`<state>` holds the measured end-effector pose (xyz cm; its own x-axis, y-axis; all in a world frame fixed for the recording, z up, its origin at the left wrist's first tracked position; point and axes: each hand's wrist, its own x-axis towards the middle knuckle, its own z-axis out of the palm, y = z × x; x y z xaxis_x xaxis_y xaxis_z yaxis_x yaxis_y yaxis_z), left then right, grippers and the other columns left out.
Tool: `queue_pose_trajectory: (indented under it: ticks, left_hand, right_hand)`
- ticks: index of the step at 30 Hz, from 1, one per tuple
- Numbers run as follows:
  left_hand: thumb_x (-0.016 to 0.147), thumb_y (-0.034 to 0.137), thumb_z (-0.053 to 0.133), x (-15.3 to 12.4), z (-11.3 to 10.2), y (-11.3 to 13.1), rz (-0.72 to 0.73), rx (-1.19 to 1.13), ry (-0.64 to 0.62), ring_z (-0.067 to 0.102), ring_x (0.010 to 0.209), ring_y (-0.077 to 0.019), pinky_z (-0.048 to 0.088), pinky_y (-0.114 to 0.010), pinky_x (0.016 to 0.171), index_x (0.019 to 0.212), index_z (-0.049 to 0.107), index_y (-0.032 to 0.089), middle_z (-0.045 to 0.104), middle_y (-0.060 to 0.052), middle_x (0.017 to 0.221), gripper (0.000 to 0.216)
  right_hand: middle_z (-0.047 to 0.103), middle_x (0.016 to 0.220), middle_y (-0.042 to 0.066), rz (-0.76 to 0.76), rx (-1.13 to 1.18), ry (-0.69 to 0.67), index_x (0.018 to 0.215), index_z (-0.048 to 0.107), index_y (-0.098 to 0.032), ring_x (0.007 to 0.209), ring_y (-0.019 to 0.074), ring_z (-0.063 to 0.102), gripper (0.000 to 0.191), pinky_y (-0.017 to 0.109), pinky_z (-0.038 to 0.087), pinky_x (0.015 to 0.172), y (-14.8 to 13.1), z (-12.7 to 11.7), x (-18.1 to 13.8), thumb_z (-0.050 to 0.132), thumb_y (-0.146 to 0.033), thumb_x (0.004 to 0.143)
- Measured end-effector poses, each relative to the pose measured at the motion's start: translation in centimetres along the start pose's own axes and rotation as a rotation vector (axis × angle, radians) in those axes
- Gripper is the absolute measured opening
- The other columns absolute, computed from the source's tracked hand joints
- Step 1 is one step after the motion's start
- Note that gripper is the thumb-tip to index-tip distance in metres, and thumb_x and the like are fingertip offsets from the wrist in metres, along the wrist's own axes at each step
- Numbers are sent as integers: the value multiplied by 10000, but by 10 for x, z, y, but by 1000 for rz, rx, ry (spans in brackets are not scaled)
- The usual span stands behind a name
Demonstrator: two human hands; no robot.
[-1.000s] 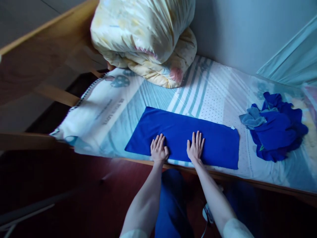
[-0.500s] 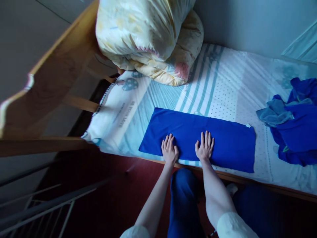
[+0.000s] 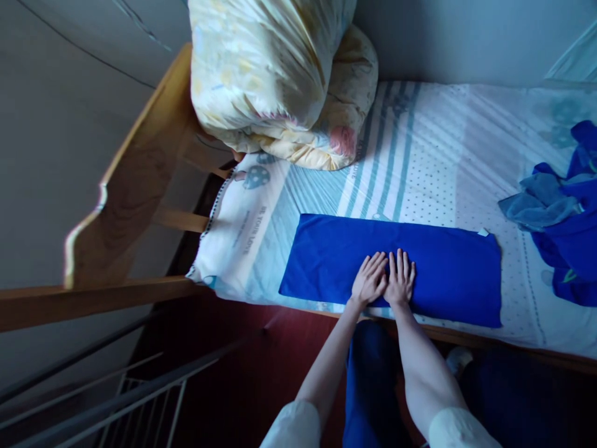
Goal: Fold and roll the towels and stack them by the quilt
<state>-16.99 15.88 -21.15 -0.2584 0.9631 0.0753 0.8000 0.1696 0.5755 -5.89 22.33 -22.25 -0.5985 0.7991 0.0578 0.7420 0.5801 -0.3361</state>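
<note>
A flat blue folded cloth (image 3: 457, 274) lies lengthwise along the near edge of the bed, a small white tag at its far right corner. Both palms rest on it near its front middle. My left hand (image 3: 370, 280) lies flat with fingers stretched out, slanting to the right. Beside it, almost touching, my right hand (image 3: 400, 278) is flat too, its fingers pointing away from me. Neither hand grips the fabric. To the right sits a crumpled heap of blue and grey-blue clothing (image 3: 566, 230).
Yellow patterned bedding (image 3: 275, 81) is piled at the back left of the bed. A patterned sheet (image 3: 433, 149) covers the mattress. The wooden headboard (image 3: 135, 186) stands at the left, and a metal rack (image 3: 144, 398) is on the lower left. A wall runs behind.
My left hand has slid right across the blue cloth, closing the gap to my right hand. The whole view has shifted slightly, and the cloth lies as before.
</note>
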Motion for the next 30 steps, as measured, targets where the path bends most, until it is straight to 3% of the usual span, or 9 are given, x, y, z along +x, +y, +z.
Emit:
queue_pose_trajectory:
  ticks: [5, 10, 14, 16, 18, 23, 25, 27, 30]
  left_hand:
    - [958, 198, 343, -26, -47, -64, -224, 119, 173, 331, 1529, -220, 263, -506, 1269, 1469, 515, 166, 494, -108, 1564, 540]
    - [912, 190, 376, -53, -93, -131, -388, 133, 310, 381, 1503, -232, 316, -483, 1251, 1445, 536, 125, 534, -137, 1526, 560]
    - [891, 164, 376, -62, -118, -162, -479, 114, 361, 435, 1469, -226, 350, -458, 1240, 1425, 563, 147, 552, -134, 1510, 565]
    - [896, 156, 371, -57, -118, -156, -496, 142, 382, 419, 1480, -235, 338, -481, 1242, 1408, 575, 139, 537, -151, 1520, 551]
    - [905, 156, 372, -45, -106, -133, -460, 178, 373, 343, 1523, -260, 279, -548, 1256, 1411, 567, 135, 494, -160, 1554, 542]
    - [934, 216, 413, 13, -40, -33, -60, 107, 35, 187, 1578, -271, 172, -574, 1284, 1506, 482, 213, 354, -90, 1650, 576]
    - [964, 270, 406, 34, -22, -11, 48, 80, -47, 162, 1583, -269, 158, -549, 1293, 1530, 455, 225, 307, -72, 1672, 571]
    - [987, 296, 393, 47, -24, -19, 45, 81, -57, 181, 1579, -271, 144, -546, 1294, 1523, 469, 234, 312, -72, 1670, 545]
    - [1000, 350, 420, 47, -63, -81, -126, 137, 25, 219, 1567, -304, 135, -574, 1283, 1487, 514, 207, 347, -104, 1654, 516]
  right_hand:
    - [343, 1653, 134, -11, 10, 64, 1568, 397, -175, 1528, 311, 281, 619, 589, 199, 1228, -7, -9, 3, 424, -295, 961]
    - [336, 1658, 125, -10, 7, 43, 1563, 405, -183, 1538, 303, 260, 615, 578, 182, 1239, -8, -11, 3, 432, -296, 959]
    - [337, 1658, 124, 6, 11, 22, 1572, 390, -186, 1545, 299, 246, 625, 567, 168, 1246, -8, -11, 2, 438, -303, 959]
    - [336, 1659, 125, 13, 16, 18, 1572, 389, -183, 1547, 294, 244, 622, 565, 163, 1249, -8, -10, 2, 433, -307, 963]
    - [329, 1663, 119, 15, 23, 16, 1577, 378, -187, 1550, 294, 237, 629, 569, 155, 1250, -8, -9, 1, 433, -304, 961]
    - [319, 1667, 118, 4, 12, 33, 1597, 338, -192, 1548, 294, 241, 661, 559, 158, 1251, -5, -3, -1, 445, -299, 954]
    - [340, 1657, 127, -2, -1, 37, 1595, 343, -186, 1542, 289, 259, 650, 551, 163, 1250, -5, -2, -1, 432, -307, 963]
    - [352, 1651, 130, 0, -10, 35, 1586, 363, -183, 1538, 291, 271, 633, 556, 170, 1246, -5, -3, -1, 420, -308, 968]
    - [321, 1666, 116, 9, -1, 22, 1585, 365, -191, 1543, 299, 253, 639, 570, 181, 1240, -7, -7, 0, 430, -288, 957]
